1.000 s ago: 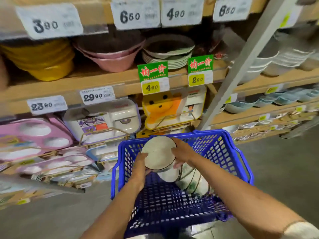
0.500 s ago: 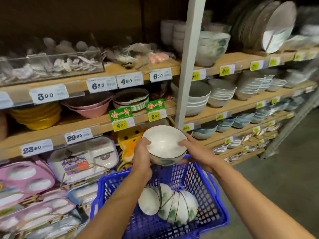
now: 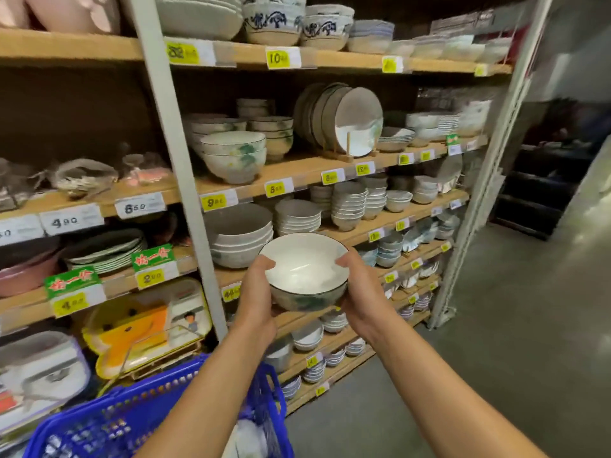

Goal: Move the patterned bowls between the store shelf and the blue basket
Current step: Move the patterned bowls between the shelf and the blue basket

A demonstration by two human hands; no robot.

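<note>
bowl (image 3: 305, 271), round, glossy (white inside, patterned outside), in curled grip of left hand (image 3: 256, 300) and right hand (image 3: 363, 297)

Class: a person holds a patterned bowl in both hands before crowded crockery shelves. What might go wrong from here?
1. The bowl is in mid-air, held at its sides by the left hand and right hand; a slip would likely shatter it on the floor.
2. The stacked bowls just behind it sit close together; placing it there may knock them.
3. The blue basket lies under the left forearm; a bump might tip it.
</note>
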